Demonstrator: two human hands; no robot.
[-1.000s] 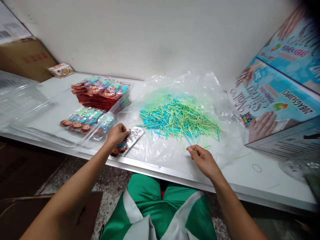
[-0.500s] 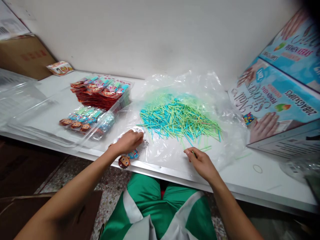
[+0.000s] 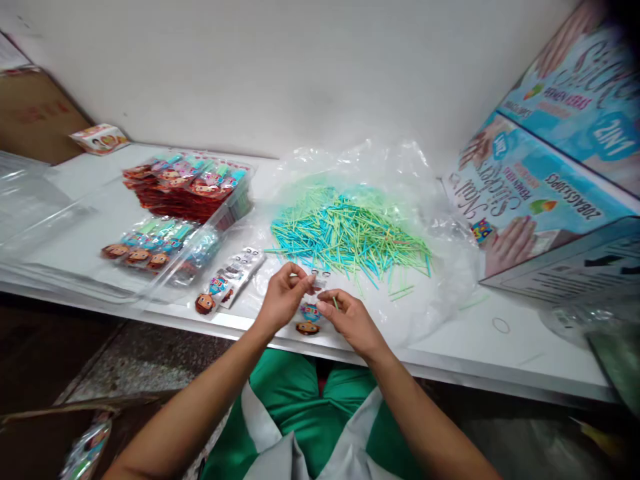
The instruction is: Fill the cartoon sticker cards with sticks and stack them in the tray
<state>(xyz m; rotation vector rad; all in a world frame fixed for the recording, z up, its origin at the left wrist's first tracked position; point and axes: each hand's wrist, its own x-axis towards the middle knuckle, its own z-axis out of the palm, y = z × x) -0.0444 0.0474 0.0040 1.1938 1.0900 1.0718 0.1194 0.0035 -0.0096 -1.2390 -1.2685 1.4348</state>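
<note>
My left hand (image 3: 287,297) is closed on a small clear printed bag (image 3: 307,327) with a cartoon head at its lower end. Close beside it, my right hand (image 3: 350,320) pinches a thin green stick (image 3: 335,303), its fingertips at the bag's right edge. Whether the stick's far end is inside the bag is hidden by my fingers. Left of my hands lies a small stack of the same flat printed bags (image 3: 225,283). Beyond both hands a heap of green and blue sticks (image 3: 345,230) rests on a crumpled clear plastic sheet (image 3: 420,300).
At left, a clear plastic tray (image 3: 65,233) holds packed bags in a tall red pile (image 3: 175,190) and a lower row (image 3: 145,250). Blue printed cartons (image 3: 550,193) stand at right. A brown box (image 3: 37,117) and a small box (image 3: 100,139) sit back left.
My left hand has taken a bag from the stack and moved right with it. My right hand has come left with the green stick, so both hands now meet at the bag.
</note>
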